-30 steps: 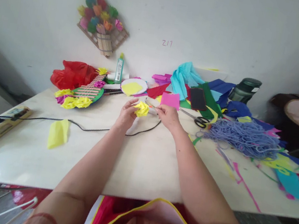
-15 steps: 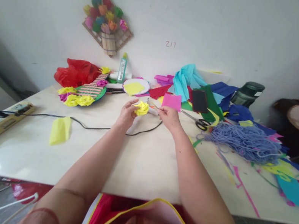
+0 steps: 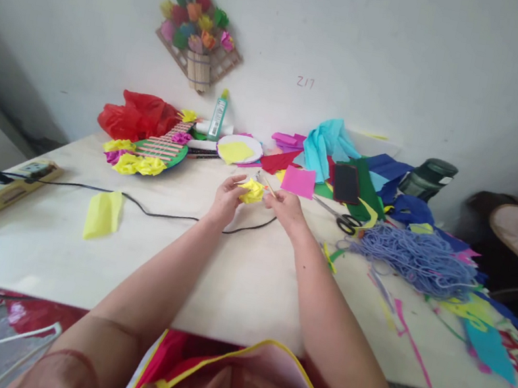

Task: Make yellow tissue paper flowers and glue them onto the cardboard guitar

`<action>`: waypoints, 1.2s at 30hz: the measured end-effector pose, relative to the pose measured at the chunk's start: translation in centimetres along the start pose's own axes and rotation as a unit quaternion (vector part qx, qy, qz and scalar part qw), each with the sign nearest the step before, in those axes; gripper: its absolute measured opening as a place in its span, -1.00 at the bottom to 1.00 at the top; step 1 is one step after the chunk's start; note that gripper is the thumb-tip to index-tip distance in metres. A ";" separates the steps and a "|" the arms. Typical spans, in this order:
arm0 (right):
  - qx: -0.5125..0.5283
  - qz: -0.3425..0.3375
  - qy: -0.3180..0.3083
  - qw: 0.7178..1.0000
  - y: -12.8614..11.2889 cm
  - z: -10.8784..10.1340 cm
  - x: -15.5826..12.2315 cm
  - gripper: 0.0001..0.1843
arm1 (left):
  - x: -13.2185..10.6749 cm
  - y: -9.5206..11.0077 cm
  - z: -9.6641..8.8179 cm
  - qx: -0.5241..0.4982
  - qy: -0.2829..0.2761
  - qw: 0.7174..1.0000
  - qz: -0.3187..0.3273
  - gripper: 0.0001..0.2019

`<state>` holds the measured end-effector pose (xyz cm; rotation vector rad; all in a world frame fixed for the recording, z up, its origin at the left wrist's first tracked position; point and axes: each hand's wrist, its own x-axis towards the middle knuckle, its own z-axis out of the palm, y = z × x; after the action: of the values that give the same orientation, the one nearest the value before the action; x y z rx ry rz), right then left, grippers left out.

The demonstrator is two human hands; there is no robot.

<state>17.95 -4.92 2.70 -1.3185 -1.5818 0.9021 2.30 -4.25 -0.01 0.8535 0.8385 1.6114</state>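
Note:
My left hand (image 3: 226,200) is closed around the base of a crumpled yellow paper flower (image 3: 253,191), held above the white tabletop. My right hand (image 3: 289,209) pinches a thin wooden stick (image 3: 271,187) that points up and to the left. Its fingertips are close to the flower's right side; whether they touch it I cannot tell. Just behind the hands lies a small pale object, mostly hidden. A pink paper square (image 3: 298,181) lies beyond my right hand, with black-handled scissors (image 3: 346,223) to its right.
A guitar-shaped craft with paper flowers (image 3: 161,150) stands back left, near a green glue bottle (image 3: 218,116). A black cord (image 3: 160,215) crosses from the power strip (image 3: 3,195). Blue yarn (image 3: 418,259), a phone (image 3: 346,184) and coloured paper fill the right. A yellow sheet (image 3: 103,215) lies left.
My right hand has come closer to my left, bringing the stick beside the yellow flower. The left fingers have curled in more around the flower. The camera view has shifted slightly.

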 end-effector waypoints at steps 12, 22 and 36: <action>0.086 0.028 -0.025 0.996 0.7 1.1 0.6 -0.73 | -1.1 -0.2 1.1 0.021 -0.031 0.999 -0.029 -0.54; -0.012 0.033 0.013 0.999 0.8 0.7 0.8 -0.66 | -1.1 1.1 0.8 0.055 -0.074 0.992 -0.087 -0.56; 0.042 -0.096 0.163 0.981 -0.3 -0.2 -0.3 -0.62 | -0.5 1.5 -0.2 0.089 -0.042 0.994 -0.048 -0.50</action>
<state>18.09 -5.23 3.01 -1.1636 -1.3709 0.5921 1.55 -5.05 1.13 0.9840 0.9592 1.4225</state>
